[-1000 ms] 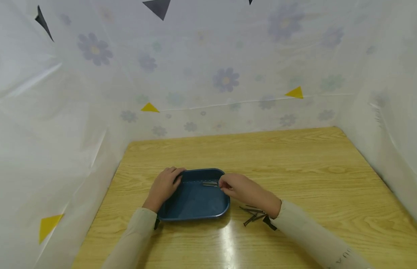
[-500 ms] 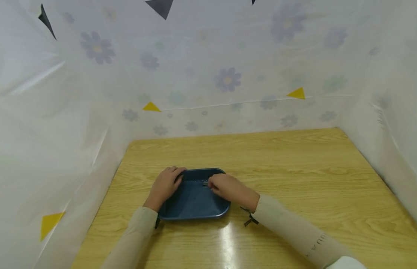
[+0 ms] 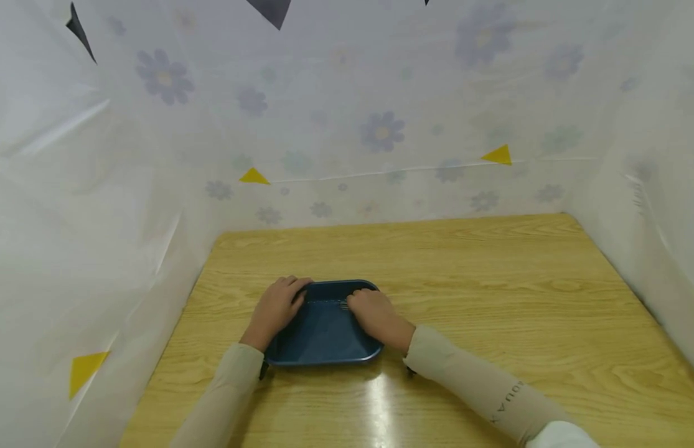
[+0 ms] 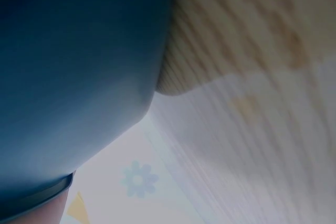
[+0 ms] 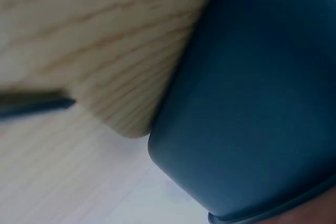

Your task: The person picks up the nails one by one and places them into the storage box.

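Note:
A blue rectangular tray (image 3: 327, 339) sits on the wooden table. My left hand (image 3: 275, 311) holds its left rim near the far corner, thumb on the inner side. Over the right rim reaches my right hand (image 3: 375, 315), its curled fingers inside the tray by the far wall. Thin metal nails (image 3: 344, 305) lie in the tray, their ends showing just left of that hand. The hand covers the rest of them, and its fingertips are hidden. Both wrist views show mostly the tray's outer wall (image 4: 89, 77).
A blurred dark pointed piece (image 5: 39, 106) lies on the table beside the tray in the right wrist view. White flowered sheeting (image 3: 347, 112) walls in the back and sides of the table (image 3: 492, 280).
My right hand has moved left and farther over the nails in the tray. The loose nails on the table are now hidden behind my right sleeve. My left hand stays put.

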Demonstrator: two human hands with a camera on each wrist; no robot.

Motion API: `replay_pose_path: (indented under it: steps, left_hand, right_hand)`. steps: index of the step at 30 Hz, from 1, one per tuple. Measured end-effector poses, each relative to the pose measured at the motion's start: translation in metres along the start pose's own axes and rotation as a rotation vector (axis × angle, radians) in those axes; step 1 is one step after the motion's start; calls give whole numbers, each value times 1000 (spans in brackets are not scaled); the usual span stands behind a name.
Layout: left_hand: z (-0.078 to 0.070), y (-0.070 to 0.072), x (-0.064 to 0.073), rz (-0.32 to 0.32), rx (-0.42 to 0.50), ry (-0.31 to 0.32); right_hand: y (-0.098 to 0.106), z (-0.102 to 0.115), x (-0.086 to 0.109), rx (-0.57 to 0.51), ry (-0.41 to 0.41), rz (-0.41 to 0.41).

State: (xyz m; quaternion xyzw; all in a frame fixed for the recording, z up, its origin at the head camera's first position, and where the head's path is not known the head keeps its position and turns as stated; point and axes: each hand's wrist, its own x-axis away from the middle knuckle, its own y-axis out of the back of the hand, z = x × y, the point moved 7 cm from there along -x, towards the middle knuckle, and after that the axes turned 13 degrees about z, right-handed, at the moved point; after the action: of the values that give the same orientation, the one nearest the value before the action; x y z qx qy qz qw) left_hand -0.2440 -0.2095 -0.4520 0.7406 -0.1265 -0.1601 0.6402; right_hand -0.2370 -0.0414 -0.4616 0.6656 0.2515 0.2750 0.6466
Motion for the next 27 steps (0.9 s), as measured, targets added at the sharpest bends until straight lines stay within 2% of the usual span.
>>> replay_pose_path:
  steps: [4, 20, 27]
  left_hand:
    - [0, 0, -1, -2, 0, -9]
    - [-2, 1, -1, 5, 9, -13]
    - [-2, 1, -1, 12, 8, -6]
  right_hand:
    - [1, 0, 0, 1, -18, 18]
    - [4, 1, 3, 11, -1, -65]
    - [4, 1, 5, 16, -18, -49]
